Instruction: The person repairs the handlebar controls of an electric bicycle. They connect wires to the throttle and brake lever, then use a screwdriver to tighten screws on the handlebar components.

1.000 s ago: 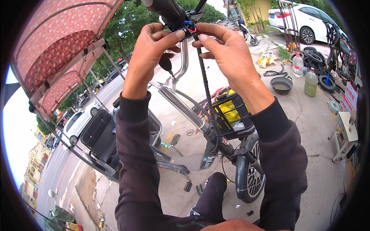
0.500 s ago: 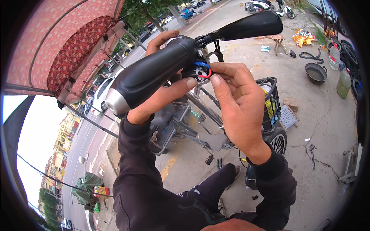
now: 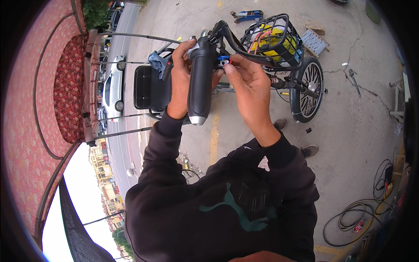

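Left hand wraps the back of a black handlebar grip, fingers closed round it, steadying it so the switch end faces the other hand. The grip stands near upright at upper centre of the frame, silver end cap at the bottom, brake lever curving off its top to the right.

Right hand comes up from the lower right, thumb and forefinger pinched narrow on a small blue-and-red part at the grip's upper right side, just under the lever. Probably a connector or a switch piece; too small to tell. The rest of the right hand's fingers are loosely curled, holding nothing else.

Behind the hands, at upper right: a black wire basket with yellow stuff inside, a spoked front wheel below it, both on a small vehicle standing on concrete. A black seat sits left of the grip. A red patterned canopy fills the left edge. Coiled cables lie at lower right.

Versus half a second ago: the grip lay slanted across the frame with its cap at the lower left, now it is close to vertical and looks smaller. The lever has gone from top right to just above the hands. The right hand's pinch is on the same blue-red part. The view has tilted down, so more of the dark sweatshirt shows.
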